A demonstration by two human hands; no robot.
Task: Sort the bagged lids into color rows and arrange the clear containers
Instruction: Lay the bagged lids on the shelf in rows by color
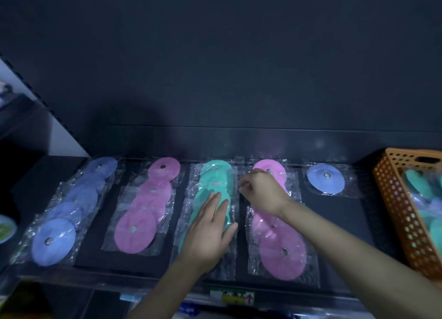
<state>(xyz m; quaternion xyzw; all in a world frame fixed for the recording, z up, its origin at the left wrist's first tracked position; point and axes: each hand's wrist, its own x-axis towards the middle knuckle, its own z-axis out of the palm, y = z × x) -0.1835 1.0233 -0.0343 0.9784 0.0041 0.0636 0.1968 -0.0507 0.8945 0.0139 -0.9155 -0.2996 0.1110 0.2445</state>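
1. Dark back panel and a dark shelf (334, 213) fill the head view. From left to right you have a blue row (71, 206), a purple-pink row (146, 206), a teal row (215, 175), a pink row (282, 251) and one single blue lid (325, 179), all in clear bags. An orange basket (394, 199) at the right end holds more bagged lids.

2. Your hands are close together but not touching. Your left hand (208, 232) lies flat, fingers straight, pressing on the near part of the teal row. Your right hand (260, 192) is curled, with thumb and forefinger pinching a bag edge (241, 187) between the teal and pink rows.

3. What could go wrong:
   - The bags look slick and overlap, so a tug on that edge may drag neighbouring lids and skew both rows.
   - If your left hand lifts early, the teal stack may fan sideways.
   - The single blue lid sits well apart from the blue row, and leaving it there would split that colour.
   - Your right forearm hangs over the pink row and could sweep it.

4. Hard to make out:
   - You cannot tell which row the pinched bag belongs to.
   - Your hands cover the middle of the teal row and part of the pink one.
   - The basket is cut off at the frame edge, so its contents cannot be counted.
   - No clear containers are in view.
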